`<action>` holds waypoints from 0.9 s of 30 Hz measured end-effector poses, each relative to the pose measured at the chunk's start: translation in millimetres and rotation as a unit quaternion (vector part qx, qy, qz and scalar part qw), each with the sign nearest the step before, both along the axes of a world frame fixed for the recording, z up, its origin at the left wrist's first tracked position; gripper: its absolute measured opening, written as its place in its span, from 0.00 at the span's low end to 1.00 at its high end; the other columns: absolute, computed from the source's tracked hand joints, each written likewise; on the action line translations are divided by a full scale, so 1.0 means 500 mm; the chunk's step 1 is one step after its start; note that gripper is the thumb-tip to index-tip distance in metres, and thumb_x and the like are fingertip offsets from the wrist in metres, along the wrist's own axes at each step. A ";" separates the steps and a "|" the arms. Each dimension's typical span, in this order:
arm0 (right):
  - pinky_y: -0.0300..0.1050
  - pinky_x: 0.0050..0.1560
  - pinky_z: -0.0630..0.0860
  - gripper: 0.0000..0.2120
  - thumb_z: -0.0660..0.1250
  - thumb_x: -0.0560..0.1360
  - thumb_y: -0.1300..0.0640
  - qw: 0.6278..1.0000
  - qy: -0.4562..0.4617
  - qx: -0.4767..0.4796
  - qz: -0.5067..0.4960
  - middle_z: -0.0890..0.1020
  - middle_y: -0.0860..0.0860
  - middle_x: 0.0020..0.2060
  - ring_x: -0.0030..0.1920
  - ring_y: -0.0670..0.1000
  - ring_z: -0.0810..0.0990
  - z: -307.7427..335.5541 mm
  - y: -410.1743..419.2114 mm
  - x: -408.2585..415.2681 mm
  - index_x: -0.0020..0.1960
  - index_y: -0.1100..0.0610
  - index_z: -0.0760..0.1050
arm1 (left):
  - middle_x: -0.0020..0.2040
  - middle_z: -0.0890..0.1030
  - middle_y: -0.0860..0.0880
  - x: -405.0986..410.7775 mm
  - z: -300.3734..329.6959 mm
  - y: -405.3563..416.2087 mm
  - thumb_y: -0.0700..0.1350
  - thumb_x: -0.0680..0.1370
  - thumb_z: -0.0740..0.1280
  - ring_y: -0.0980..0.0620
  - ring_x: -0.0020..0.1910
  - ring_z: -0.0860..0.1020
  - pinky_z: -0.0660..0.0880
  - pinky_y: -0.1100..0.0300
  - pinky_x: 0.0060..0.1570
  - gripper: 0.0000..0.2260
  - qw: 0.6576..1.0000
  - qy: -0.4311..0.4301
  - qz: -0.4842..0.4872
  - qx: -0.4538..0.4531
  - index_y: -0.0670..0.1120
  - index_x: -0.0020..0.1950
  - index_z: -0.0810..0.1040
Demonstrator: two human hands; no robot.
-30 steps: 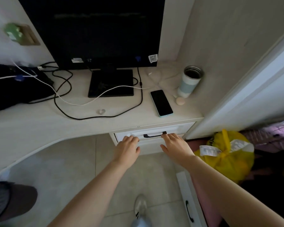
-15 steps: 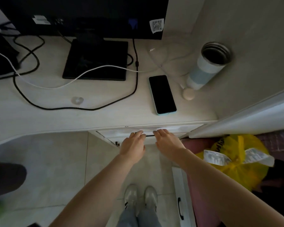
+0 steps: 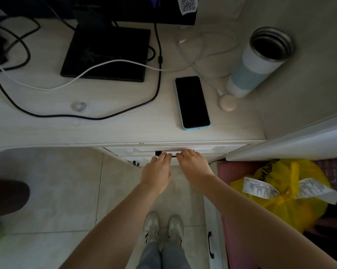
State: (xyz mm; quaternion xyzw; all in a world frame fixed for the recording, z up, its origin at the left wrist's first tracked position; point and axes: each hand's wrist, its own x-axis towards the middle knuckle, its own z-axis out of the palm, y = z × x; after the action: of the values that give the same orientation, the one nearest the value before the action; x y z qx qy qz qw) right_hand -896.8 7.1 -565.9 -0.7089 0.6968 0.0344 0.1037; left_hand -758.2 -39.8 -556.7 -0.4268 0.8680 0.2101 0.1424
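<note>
Standing at a desk [image 3: 37, 131], a person is facing a drawer [image 3: 212, 150] sitting just under the desk's front edge. On the desk, a cup [image 3: 257, 63] is standing at the right end, with a phone [image 3: 192, 101] lying beside it. The left hand [image 3: 156, 175] and right hand [image 3: 194, 167] are reaching side by side below the desk edge, fingers stretching nearly straight, gripping nothing, tips touching the drawer's black handle [image 3: 158, 153].

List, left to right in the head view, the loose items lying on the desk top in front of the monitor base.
Small clear object → phone → round beige puck → open tumbler.
</note>
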 end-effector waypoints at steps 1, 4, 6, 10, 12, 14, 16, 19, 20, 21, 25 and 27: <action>0.42 0.35 0.78 0.21 0.77 0.44 0.65 1.000 0.000 -0.002 -0.003 0.80 0.52 0.32 0.35 0.54 0.82 -0.001 0.003 0.000 0.37 0.58 0.80 | 0.71 0.65 0.50 0.002 -0.003 0.004 0.42 0.78 0.60 0.46 0.62 0.70 0.74 0.52 0.53 0.24 1.000 0.005 0.002 0.000 0.47 0.73 0.60; 0.43 0.35 0.78 0.21 0.77 0.45 0.65 1.000 -0.003 -0.010 -0.006 0.80 0.51 0.32 0.36 0.53 0.82 -0.009 0.014 -0.001 0.38 0.58 0.80 | 0.72 0.64 0.50 0.007 -0.005 0.017 0.41 0.78 0.60 0.46 0.64 0.69 0.73 0.51 0.56 0.24 1.000 0.024 0.013 0.015 0.46 0.74 0.60; 0.43 0.36 0.78 0.21 0.77 0.46 0.65 1.000 -0.007 -0.015 -0.006 0.80 0.51 0.32 0.35 0.53 0.81 -0.012 0.025 0.003 0.38 0.57 0.80 | 0.74 0.63 0.50 0.015 -0.003 0.028 0.42 0.78 0.60 0.46 0.66 0.68 0.73 0.51 0.59 0.25 0.999 0.030 0.019 0.020 0.46 0.75 0.59; 0.43 0.36 0.78 0.21 0.77 0.45 0.65 1.000 -0.004 -0.012 -0.005 0.80 0.51 0.32 0.35 0.53 0.81 -0.016 0.046 0.015 0.37 0.57 0.80 | 0.63 0.77 0.48 0.041 0.016 0.045 0.38 0.73 0.64 0.45 0.59 0.76 0.77 0.50 0.51 0.20 0.995 0.088 0.012 -0.035 0.44 0.65 0.74; 0.43 0.36 0.77 0.22 0.77 0.44 0.65 1.000 -0.001 -0.012 -0.008 0.80 0.51 0.32 0.36 0.53 0.81 -0.018 0.053 0.019 0.37 0.57 0.80 | 0.50 0.81 0.49 0.058 0.031 0.050 0.36 0.69 0.65 0.45 0.49 0.79 0.78 0.53 0.42 0.14 0.980 0.159 -0.007 -0.118 0.44 0.53 0.80; 0.42 0.35 0.77 0.21 0.76 0.45 0.65 1.000 -0.002 -0.017 -0.012 0.80 0.51 0.32 0.35 0.54 0.81 -0.015 0.059 0.021 0.38 0.57 0.80 | 0.50 0.80 0.50 0.071 0.048 0.048 0.37 0.69 0.63 0.46 0.51 0.77 0.75 0.54 0.48 0.13 0.955 0.207 -0.045 -0.205 0.45 0.51 0.79; 0.42 0.33 0.76 0.21 0.75 0.44 0.66 1.000 0.001 -0.015 -0.016 0.79 0.51 0.31 0.34 0.54 0.81 -0.012 0.064 0.024 0.37 0.57 0.80 | 0.55 0.79 0.49 0.078 0.064 0.040 0.35 0.70 0.64 0.46 0.56 0.75 0.72 0.53 0.56 0.14 0.940 0.224 -0.045 -0.254 0.44 0.54 0.79; 0.41 0.31 0.75 0.22 0.76 0.41 0.66 1.000 0.010 -0.003 -0.015 0.79 0.51 0.30 0.33 0.53 0.80 -0.008 0.066 0.028 0.35 0.57 0.79 | 0.59 0.78 0.47 0.088 0.066 0.025 0.35 0.71 0.68 0.46 0.59 0.75 0.72 0.53 0.61 0.18 0.948 0.194 -0.003 -0.252 0.43 0.60 0.77; 0.41 0.31 0.75 0.22 0.76 0.40 0.66 1.000 0.012 0.002 -0.014 0.79 0.51 0.30 0.32 0.53 0.80 -0.005 0.066 0.030 0.34 0.57 0.79 | 0.60 0.78 0.47 0.092 0.062 0.020 0.36 0.71 0.69 0.46 0.58 0.76 0.72 0.53 0.61 0.19 0.953 0.179 0.004 -0.244 0.43 0.62 0.76; 0.41 0.30 0.75 0.22 0.77 0.40 0.66 1.000 0.015 0.004 -0.013 0.78 0.51 0.29 0.32 0.53 0.80 -0.003 0.068 0.031 0.33 0.57 0.79 | 0.59 0.78 0.47 0.095 0.058 0.016 0.37 0.71 0.71 0.46 0.57 0.77 0.73 0.53 0.60 0.20 0.957 0.167 0.006 -0.238 0.43 0.63 0.75; 0.42 0.29 0.74 0.18 0.76 0.44 0.67 0.999 0.041 -0.009 0.016 0.77 0.52 0.27 0.30 0.54 0.78 0.004 0.087 0.044 0.32 0.58 0.78 | 0.54 0.81 0.48 0.101 0.052 0.007 0.43 0.69 0.75 0.46 0.51 0.78 0.75 0.53 0.54 0.21 0.963 0.139 0.001 -0.232 0.43 0.61 0.77; 0.43 0.28 0.73 0.15 0.74 0.46 0.67 0.998 0.055 -0.025 0.027 0.77 0.53 0.26 0.28 0.55 0.77 0.004 0.094 0.051 0.32 0.59 0.78 | 0.53 0.81 0.49 0.101 0.052 0.003 0.43 0.69 0.75 0.45 0.50 0.78 0.75 0.53 0.52 0.17 0.961 0.142 -0.006 -0.235 0.45 0.57 0.79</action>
State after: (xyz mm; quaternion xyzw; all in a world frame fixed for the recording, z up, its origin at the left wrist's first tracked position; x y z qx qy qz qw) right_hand -871.1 53.9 -563.9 -0.7272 0.6823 0.0590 0.0463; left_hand -707.5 -38.1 -530.8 -0.4090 0.9066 0.0581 -0.0858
